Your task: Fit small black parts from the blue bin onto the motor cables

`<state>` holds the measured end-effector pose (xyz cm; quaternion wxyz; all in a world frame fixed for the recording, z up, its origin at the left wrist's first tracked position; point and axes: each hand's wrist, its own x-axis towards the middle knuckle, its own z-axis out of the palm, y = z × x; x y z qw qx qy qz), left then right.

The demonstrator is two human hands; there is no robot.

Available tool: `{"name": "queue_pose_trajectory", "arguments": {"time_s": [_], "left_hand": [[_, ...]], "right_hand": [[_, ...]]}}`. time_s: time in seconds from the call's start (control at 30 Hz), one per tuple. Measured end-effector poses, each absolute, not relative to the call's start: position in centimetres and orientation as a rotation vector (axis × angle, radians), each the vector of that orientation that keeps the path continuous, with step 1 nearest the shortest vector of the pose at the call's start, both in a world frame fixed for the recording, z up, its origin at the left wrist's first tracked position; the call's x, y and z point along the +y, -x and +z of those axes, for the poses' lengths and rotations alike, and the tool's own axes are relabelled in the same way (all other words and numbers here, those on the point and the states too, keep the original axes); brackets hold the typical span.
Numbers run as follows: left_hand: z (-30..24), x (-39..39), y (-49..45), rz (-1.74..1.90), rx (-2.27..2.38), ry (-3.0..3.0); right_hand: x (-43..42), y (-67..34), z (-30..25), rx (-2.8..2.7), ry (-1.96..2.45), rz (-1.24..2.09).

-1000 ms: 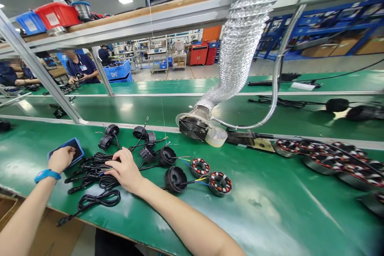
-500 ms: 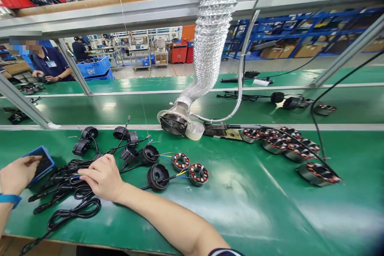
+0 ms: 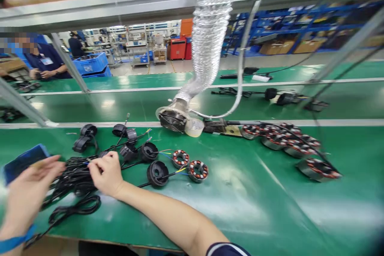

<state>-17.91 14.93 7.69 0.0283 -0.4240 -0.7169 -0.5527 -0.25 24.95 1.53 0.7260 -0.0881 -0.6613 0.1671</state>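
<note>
My right hand (image 3: 105, 174) lies on a tangle of black cables (image 3: 72, 204) on the green bench, its fingertips pinched on a wire at the top of the bundle. My left hand (image 3: 28, 192) hovers just left of the cables with its fingers stretched toward them, slightly blurred; it wears a blue wristband. A blue tray (image 3: 21, 160) sits behind the left hand. To the right of my right hand lie black round housings (image 3: 157, 172) wired to two stators with copper windings (image 3: 198, 170).
A silver flexible duct (image 3: 207, 48) hangs down to a fan inlet (image 3: 171, 120) beside a tape roll (image 3: 194, 127). Several more stators (image 3: 300, 144) lie at the right. A slanted metal post (image 3: 18, 104) stands at the left. A co-worker (image 3: 45, 66) sits at a far bench.
My left hand has come off the blue tray and moved toward the cables. My right hand stays on the bundle, fingers now pinching. The view has shifted a little to the right.
</note>
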Motion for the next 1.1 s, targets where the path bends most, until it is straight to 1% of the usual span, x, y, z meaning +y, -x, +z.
{"name": "queue_pose_trajectory", "arguments": {"time_s": [0.1, 0.17, 0.33, 0.7, 0.93, 1.1], "left_hand": [[8.0, 14.5, 9.6, -2.044, -2.185, 1.521], [8.0, 14.9, 8.2, -2.107, -2.152, 1.583], [8.0, 14.6, 10.3, -2.016, -1.993, 1.681], [7.4, 14.3, 10.3, -1.856, -1.978, 1.764], [6.8, 14.3, 10.3, -1.503, -1.994, 1.815], [6.9, 14.3, 10.4, -1.579, -2.032, 1.835]], "right_hand": [[24.7, -0.1, 1.5, -1.480, 0.200, 0.421], [24.6, -0.3, 1.6, -1.488, 0.191, 0.465], [24.2, -0.4, 1.4, -1.515, 0.178, 0.524], [24.1, -0.4, 1.3, -1.537, 0.146, 0.530], [24.2, -0.6, 1.2, -1.592, 0.120, 0.468], [24.3, -0.5, 1.1, -1.619, 0.114, 0.492]]}}
